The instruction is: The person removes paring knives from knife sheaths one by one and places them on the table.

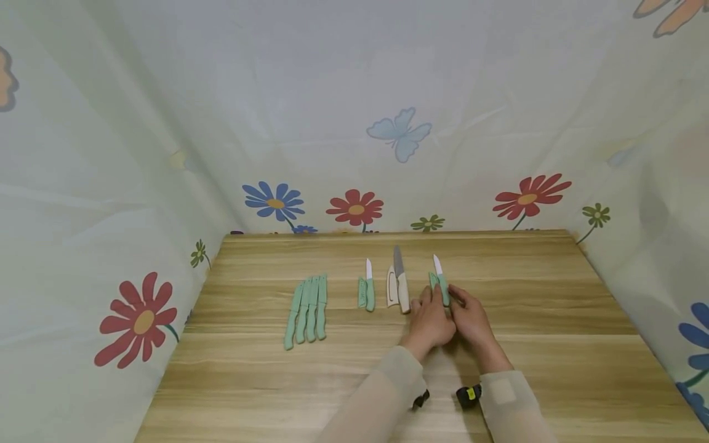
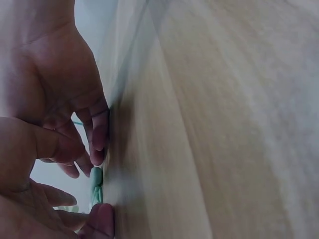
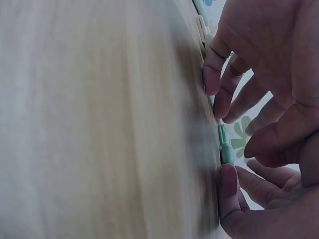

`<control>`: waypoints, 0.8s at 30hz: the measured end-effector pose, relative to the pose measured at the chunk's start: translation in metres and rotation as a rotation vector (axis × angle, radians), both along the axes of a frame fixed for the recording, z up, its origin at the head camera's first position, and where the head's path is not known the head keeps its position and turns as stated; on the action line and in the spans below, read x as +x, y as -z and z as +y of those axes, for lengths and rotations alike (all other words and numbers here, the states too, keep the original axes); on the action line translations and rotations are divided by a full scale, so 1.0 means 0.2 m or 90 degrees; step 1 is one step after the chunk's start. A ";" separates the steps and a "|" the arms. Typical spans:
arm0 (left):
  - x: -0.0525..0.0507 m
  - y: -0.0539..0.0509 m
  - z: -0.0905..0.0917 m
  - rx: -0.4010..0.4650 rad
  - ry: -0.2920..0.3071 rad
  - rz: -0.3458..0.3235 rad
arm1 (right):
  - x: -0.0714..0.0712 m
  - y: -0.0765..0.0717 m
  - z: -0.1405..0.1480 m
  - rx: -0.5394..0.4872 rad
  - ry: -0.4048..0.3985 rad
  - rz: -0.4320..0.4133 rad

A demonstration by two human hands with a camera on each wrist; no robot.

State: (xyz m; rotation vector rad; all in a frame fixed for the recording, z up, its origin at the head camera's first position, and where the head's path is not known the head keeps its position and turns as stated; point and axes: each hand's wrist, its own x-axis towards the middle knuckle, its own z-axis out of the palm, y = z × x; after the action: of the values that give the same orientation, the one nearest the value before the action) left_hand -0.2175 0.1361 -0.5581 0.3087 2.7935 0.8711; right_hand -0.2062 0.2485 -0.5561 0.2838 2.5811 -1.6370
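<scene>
A small knife [image 1: 444, 288] with a green handle and pale blade lies on the table, its green sheath [image 1: 433, 279] alongside it to the left. My left hand [image 1: 431, 321] rests its extended fingers at the sheath's lower end. On the other side, my right hand [image 1: 471, 317] touches the knife's handle with its fingertips. Both wrist views show the green handle end [image 2: 96, 178] between the two hands, with fingertips down at the tabletop. Left of my hands lie a larger beige-handled knife [image 1: 404, 292] with a grey blade and its beige sheath [image 1: 392, 287].
Another green-handled knife [image 1: 370, 295] lies farther left beside its green sheath [image 1: 362, 293]. Several sheathed green knives [image 1: 312, 307] form a row at the left. The wooden table [image 1: 249, 394] meets a flower-printed cloth [image 1: 310, 141] at its back and sides.
</scene>
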 end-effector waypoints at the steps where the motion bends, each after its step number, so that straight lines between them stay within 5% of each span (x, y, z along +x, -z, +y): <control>1: 0.00 0.00 0.00 0.004 0.000 -0.002 | 0.00 0.00 0.00 0.002 0.003 -0.001; 11: 0.11 -0.05 -0.09 0.088 0.024 -0.035 | 0.12 -0.04 -0.07 0.010 0.081 0.008; 18: 0.19 -0.06 -0.21 0.092 0.049 0.006 | 0.22 -0.10 -0.19 -0.077 0.077 0.022; 24: 0.25 -0.07 -0.36 0.133 0.034 0.006 | 0.28 -0.11 -0.31 -0.099 0.063 0.033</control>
State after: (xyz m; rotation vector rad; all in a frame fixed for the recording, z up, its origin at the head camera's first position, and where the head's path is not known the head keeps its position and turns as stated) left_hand -0.1668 0.0643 -0.5450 0.4186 2.6923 1.1526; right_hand -0.1505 0.1855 -0.5349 0.3679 2.4951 -1.8906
